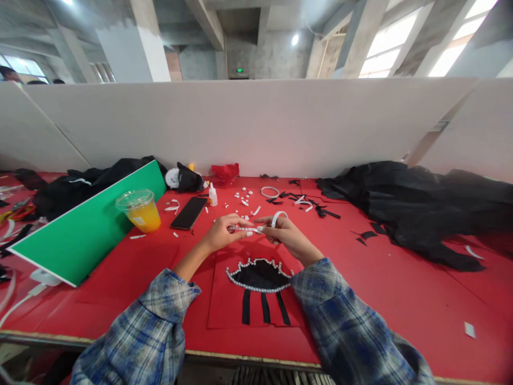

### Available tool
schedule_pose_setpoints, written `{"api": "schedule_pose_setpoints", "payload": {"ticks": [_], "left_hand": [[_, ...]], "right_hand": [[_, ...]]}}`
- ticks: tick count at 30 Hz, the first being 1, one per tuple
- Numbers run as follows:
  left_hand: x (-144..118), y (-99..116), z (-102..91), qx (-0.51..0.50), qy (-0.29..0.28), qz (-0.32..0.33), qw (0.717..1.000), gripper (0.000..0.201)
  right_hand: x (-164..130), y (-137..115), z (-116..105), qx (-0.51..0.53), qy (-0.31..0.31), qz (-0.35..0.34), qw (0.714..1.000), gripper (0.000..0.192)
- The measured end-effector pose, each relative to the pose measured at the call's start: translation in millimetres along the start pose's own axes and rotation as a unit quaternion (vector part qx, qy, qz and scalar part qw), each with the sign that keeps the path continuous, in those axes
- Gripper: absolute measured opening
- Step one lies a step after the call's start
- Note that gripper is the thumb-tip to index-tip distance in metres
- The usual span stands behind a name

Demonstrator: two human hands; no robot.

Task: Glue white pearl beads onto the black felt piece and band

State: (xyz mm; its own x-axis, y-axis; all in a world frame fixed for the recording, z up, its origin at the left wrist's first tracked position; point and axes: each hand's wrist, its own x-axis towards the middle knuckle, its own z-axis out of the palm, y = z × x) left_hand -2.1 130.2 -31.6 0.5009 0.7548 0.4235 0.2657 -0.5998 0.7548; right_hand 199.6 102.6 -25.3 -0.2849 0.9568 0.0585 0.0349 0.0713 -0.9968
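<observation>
Together, the left grip (224, 233) and right grip (290, 235) pinch a thin white strip (255, 230) above the bench (385, 321), with a white loop (274, 218) at the right one. Nearer the body lies a red sheet (224, 314) bearing a black eye shape (261, 276) edged with beads (260, 290); beyond the left grip sit a phone (189, 213) and small bottle (212, 196).

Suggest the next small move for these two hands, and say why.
Probably ease the right hand slightly away from the left hand, straightening the white strip: fingertips of both hands pinch it, and a loop of it seems to curl above the right hand. The bead-edged black eye shape lies nearer the person, so neither hand's fingers would disturb it.
</observation>
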Motion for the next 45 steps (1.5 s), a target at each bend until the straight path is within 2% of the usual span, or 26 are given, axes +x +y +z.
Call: {"api": "schedule_pose_setpoints", "payload": {"ticks": [5,7,9,11,12,15,17,20,24,28,33,37,41,45], "left_hand": [[2,2,-5.6,0.073,0.034,0.091,0.993,0.018],[3,2,-9.2,0.086,0.041,0.094,0.991,0.020],[3,2,-13.3,0.103,0.051,0.087,0.989,0.021],[3,3,-17.0,0.114,0.057,0.076,0.989,0.020],[3,4,-18.3,0.116,0.056,0.069,0.989,0.019],[1,10,-20.2,0.112,0.045,0.051,0.991,0.013],[1,14,-20.1,0.117,0.039,0.050,0.991,0.011],[0,18,-19.5,0.138,0.031,0.066,0.988,0.010],[0,18,-19.2,0.172,0.020,0.079,0.982,0.009],[1,16,-18.6,0.169,0.011,0.080,0.982,0.009],[0,19,-18.2,0.169,0.000,0.071,0.983,0.012],[0,18,-20.3,0.149,-0.004,0.060,0.987,0.013],[0,16,-20.4,0.128,0.001,0.055,0.990,0.014],[1,17,-16.9,0.129,0.019,0.090,0.987,0.011]], "right_hand": [[-5,-6,5,0.048,-0.071,0.026,0.996,0.034],[-6,-8,6,0.077,-0.119,0.043,0.989,0.043],[-6,-11,6,0.103,-0.158,0.068,0.980,0.061],[-6,-13,5,0.122,-0.150,0.076,0.978,0.073],[-6,-13,3,0.114,-0.139,0.072,0.981,0.072],[-8,-12,2,-0.014,-0.145,0.067,0.987,0.048],[-9,-11,3,-0.125,-0.164,0.067,0.976,0.037],[-11,-12,8,-0.226,-0.187,0.041,0.955,0.036],[-12,-13,15,-0.261,-0.247,0.010,0.933,0.050],[-11,-8,19,-0.219,-0.243,-0.009,0.945,0.060],[-10,-8,23,-0.167,-0.225,-0.009,0.960,0.052],[-10,-11,26,-0.210,-0.180,-0.009,0.961,0.048],[-10,-8,28,-0.200,-0.136,-0.014,0.970,0.027],[-8,-4,30,-0.197,-0.067,-0.040,0.977,0.034]]}}
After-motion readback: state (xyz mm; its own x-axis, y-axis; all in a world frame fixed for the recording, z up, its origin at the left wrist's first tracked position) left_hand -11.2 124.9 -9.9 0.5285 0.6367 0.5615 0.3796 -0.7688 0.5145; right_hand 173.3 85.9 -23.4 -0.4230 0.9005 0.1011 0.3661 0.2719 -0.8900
